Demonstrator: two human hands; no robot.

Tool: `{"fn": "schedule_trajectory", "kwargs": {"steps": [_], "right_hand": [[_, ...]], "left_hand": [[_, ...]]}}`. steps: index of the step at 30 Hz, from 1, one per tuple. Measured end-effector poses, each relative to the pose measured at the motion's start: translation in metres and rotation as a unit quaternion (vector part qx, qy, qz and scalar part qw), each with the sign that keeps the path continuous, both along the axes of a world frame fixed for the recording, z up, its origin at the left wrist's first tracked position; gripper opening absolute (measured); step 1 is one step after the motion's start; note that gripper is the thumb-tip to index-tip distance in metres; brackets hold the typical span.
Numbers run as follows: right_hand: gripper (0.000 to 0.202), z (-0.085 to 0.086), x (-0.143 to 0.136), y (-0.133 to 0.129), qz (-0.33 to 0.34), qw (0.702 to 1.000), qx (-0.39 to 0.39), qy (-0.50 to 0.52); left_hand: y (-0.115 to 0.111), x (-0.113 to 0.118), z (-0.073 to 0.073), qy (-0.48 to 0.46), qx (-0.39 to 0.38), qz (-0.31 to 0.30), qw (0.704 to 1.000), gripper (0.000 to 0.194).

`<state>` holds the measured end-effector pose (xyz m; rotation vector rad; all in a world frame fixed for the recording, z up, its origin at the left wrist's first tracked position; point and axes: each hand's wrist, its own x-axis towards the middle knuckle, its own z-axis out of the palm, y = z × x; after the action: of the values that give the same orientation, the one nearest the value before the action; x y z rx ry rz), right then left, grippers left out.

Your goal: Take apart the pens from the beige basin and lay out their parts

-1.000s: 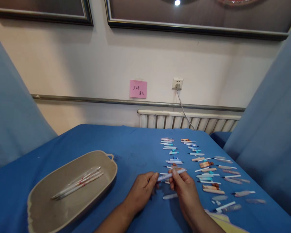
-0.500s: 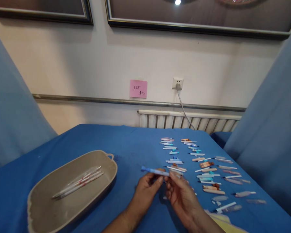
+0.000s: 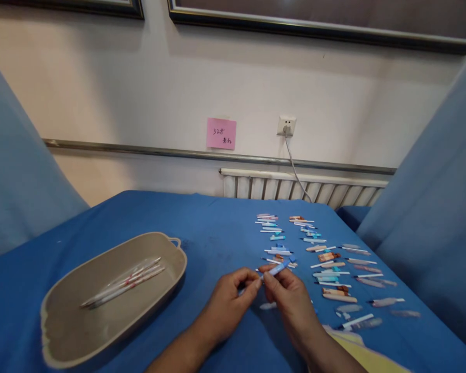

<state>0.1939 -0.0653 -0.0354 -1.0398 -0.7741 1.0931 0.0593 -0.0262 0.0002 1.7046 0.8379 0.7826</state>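
- Widest first: a blue surface, pen parts strung down its right side, so elbows had better ride high over those neighbours.
- There's the beige tray on the left, slim wrapped sticks lying inside, well apart from the action.
- Now the left hand, thumb and fingers pinching the pen's near end; light, steady pressure looks best.
- Alongside, the right hand, thumb against fingers, pinches the barrel farther up; both grips should share one line.
- And the pen itself, pale blue, held between the two hands, tilted, its far end up and right; straight force suits it, since sideways bending could slip it.
- Smallest, the darker blue end piece, poking past the right fingers; whether it's loose, I can't tell, so go gently.
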Motion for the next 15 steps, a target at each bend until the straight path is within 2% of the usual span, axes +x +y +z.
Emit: {"fn": "schedule_trajectory", "kwargs": {"steps": [2,7,9,12,13,15], "right_hand": [[0.028,-0.0019,0.0017,0.0016,-0.005,1.0,0.0,0.017],[0.026,-0.0025,0.0026,0.0006,-0.032,0.999,0.009,0.016],[0.026,-0.0011,0.0034,-0.0011,-0.031,0.999,0.011,-0.002],[0.024,-0.0002,0.0053,-0.0032,-0.02,1.0,0.013,-0.016],[0.024,-0.0006,0.0059,-0.0035,-0.02,1.0,0.012,-0.018],[0.024,-0.0019,0.0064,-0.0032,-0.027,0.999,0.01,-0.02]], "left_hand": [[-0.0023,0.0012,-0.0017,0.003,-0.001,-0.006,1.0,0.024],[-0.0017,0.0004,-0.0055,0.043,0.018,0.048,0.998,0.029],[-0.0017,0.0007,-0.0062,0.049,-0.025,0.028,0.998,0.042],[-0.0017,0.002,-0.0065,0.002,-0.14,-0.035,0.99,0.056],[-0.0011,0.0022,-0.0066,-0.019,-0.154,-0.046,0.987,0.055],[0.001,0.0021,-0.0075,-0.047,-0.134,-0.03,0.989,0.045]]}}
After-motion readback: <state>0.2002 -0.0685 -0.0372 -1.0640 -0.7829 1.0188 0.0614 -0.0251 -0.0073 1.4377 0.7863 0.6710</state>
